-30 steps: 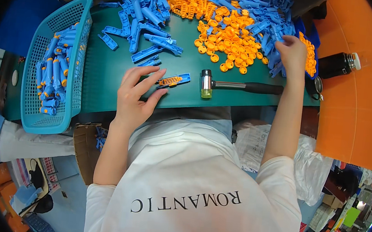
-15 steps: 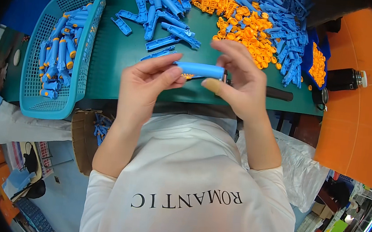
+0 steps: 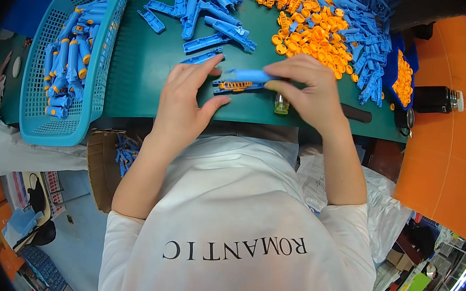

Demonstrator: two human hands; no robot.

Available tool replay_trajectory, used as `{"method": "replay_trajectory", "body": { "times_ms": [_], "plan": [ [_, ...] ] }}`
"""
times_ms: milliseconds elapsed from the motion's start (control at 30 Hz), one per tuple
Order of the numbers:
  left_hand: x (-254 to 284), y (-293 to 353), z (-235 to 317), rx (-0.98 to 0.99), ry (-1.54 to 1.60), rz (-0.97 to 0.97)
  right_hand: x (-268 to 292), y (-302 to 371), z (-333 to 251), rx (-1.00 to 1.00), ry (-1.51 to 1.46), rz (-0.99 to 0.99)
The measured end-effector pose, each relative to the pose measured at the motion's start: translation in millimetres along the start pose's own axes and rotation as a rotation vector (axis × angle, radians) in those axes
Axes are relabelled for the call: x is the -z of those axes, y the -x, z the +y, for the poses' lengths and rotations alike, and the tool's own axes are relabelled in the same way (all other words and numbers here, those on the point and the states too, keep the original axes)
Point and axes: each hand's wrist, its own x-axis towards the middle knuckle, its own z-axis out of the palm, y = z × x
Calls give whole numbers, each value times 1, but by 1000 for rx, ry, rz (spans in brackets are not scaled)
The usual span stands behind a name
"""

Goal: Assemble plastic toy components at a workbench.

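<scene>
Between thumb and fingers of my right hand [image 3: 308, 88] is a blue plastic half shell [image 3: 248, 75], smeared by motion. Just beneath it lies another blue piece with an orange ladder-like insert [image 3: 236, 85] in it; whether the two touch I cannot tell. My left hand [image 3: 186, 99] is open at the left end of that lower piece, thumb and fingers apart and holding nothing. Close below my right hand stands a small clear container with yellow-green liquid [image 3: 281, 105]. Loose blue half shells [image 3: 202, 42] lie beyond my left hand.
A teal basket [image 3: 93, 98] of blue tubes with orange ends stands at left. Piles of orange caps [image 3: 313, 41] and blue parts [image 3: 369, 63] cover the far right of the green table [image 3: 138, 80]. A dark handle [image 3: 356, 113] and a black flask [image 3: 432, 100] lie right.
My left hand has released the blue piece and opened. My right hand has the blue half shell, and the lower piece with its orange insert and the small container have come into sight.
</scene>
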Motion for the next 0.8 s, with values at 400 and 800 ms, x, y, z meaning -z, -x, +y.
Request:
{"method": "replay_trajectory", "body": {
  "times_ms": [400,800],
  "plan": [
    [-10,3,-7,59,93,22,-18,-3,0,45,26,-91],
    [-10,2,-7,37,74,40,-17,-3,-1,189,144,-92]
  ]
}}
